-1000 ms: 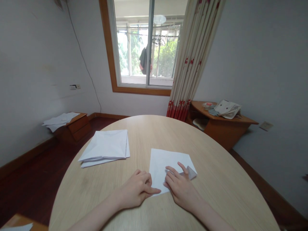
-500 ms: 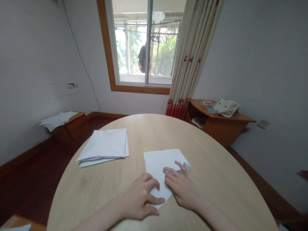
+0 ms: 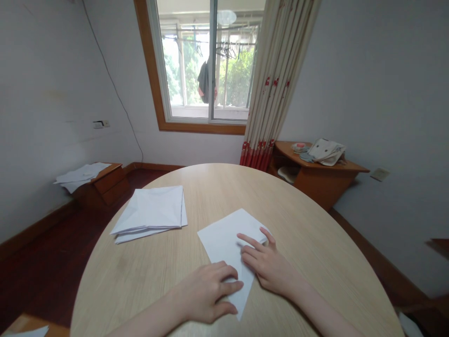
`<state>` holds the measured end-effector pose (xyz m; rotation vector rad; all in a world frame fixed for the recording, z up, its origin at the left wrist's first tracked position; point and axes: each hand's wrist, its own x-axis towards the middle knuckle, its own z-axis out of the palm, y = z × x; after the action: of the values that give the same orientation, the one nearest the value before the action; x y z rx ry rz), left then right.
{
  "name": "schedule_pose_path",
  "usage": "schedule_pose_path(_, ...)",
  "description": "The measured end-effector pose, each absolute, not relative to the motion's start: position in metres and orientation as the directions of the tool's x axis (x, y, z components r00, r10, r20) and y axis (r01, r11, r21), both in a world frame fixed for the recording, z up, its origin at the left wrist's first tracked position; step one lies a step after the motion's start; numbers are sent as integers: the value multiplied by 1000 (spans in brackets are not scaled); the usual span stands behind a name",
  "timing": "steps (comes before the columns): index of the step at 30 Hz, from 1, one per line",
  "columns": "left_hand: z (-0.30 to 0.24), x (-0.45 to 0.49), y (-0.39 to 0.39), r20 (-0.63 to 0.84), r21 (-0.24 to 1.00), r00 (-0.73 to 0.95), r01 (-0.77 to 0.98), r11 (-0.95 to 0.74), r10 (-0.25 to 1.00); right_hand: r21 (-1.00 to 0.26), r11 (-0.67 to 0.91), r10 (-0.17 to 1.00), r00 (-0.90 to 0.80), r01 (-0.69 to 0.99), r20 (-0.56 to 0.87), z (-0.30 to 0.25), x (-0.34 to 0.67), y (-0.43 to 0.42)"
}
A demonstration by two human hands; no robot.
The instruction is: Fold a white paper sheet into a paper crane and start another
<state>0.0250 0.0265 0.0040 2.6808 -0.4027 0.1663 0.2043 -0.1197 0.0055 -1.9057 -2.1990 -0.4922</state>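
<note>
A white paper sheet lies turned at an angle on the round wooden table in front of me. My left hand rests on its near corner, fingers curled and pressing down on the paper. My right hand lies flat on the sheet's right side, fingers stretched out toward the left, covering the small folded corner there. Neither hand lifts the sheet.
A stack of white paper sheets lies on the table's left part. A low cabinet with papers stands at the left wall. A corner shelf with a cloth bag stands right of the curtain.
The sheet has been rotated counter-clockwise under both hands, so one corner now points toward me. My left hand slid onto the near corner; the folded corner went under my right hand.
</note>
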Motion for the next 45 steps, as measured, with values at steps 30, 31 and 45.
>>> schedule_pose_path(30,7,29,28,208,290,932,-348,-891,-296,231,55,847,-168,971,505,-5,205,-115)
schedule_pose_path(31,8,28,28,200,279,935,-342,-897,-294,242,43,838,-167,969,519,-5,204,-115)
schedule_pose_path(45,8,29,32,204,241,925,-364,-900,-320,187,-130,776,-18,974,631,-14,201,-114)
